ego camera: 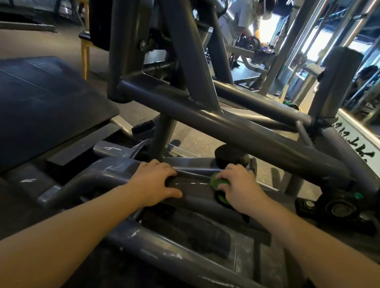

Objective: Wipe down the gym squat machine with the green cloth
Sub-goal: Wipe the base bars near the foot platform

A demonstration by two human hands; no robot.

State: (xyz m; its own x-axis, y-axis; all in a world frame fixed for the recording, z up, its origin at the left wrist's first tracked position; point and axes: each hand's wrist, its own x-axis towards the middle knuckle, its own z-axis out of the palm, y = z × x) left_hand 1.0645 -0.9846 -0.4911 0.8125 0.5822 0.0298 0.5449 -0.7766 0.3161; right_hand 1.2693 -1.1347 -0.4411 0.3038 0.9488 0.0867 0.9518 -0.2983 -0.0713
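Green cloth [220, 185] is held bunched in the right grip [238, 187], pressed on a low tube [194, 191] of the squat machine [232, 124] at lower centre; the left grip [155, 182] is curled over that tube. Smears are seen on nearby tubes, so most wiping is judged undone

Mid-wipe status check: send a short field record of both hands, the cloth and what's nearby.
left hand: grips lower frame tube
right hand: holds green cloth bunched, pressed on that tube
cloth: mostly hidden under that hand
nearby: black rubber stop just behind right hand; dark pad at left
background: another person bent over equipment
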